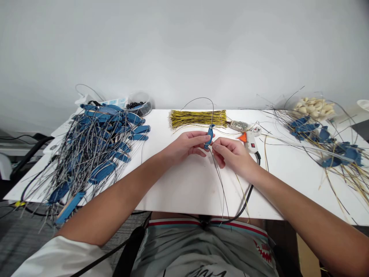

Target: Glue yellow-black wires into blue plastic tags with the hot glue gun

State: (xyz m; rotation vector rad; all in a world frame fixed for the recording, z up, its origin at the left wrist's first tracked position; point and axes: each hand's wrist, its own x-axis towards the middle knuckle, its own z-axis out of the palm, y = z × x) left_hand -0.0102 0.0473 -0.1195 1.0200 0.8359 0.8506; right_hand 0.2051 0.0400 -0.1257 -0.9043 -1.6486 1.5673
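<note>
My left hand (188, 145) is closed in a pinch, its thumb and fingers around a small curved blue piece (210, 134) held upright above the table. From the top of that piece a thin dark wire loops up and over to the left. More thin wires (218, 171) hang from its lower end toward the table's front edge. My right hand (232, 154) is close beside it, thumb and forefinger pinched on a thin wire at the piece's lower end. The fingertips partly hide this spot.
A heap of blue pieces with grey wires (95, 134) covers the table's left. Behind are a clear tub of black bits (138, 104) and a yellow-black wire bundle (197, 118). A white glue gun (253, 137) lies right of my hands; more blue pieces (324, 134) and cream-coloured pieces (314, 107) lie farther right.
</note>
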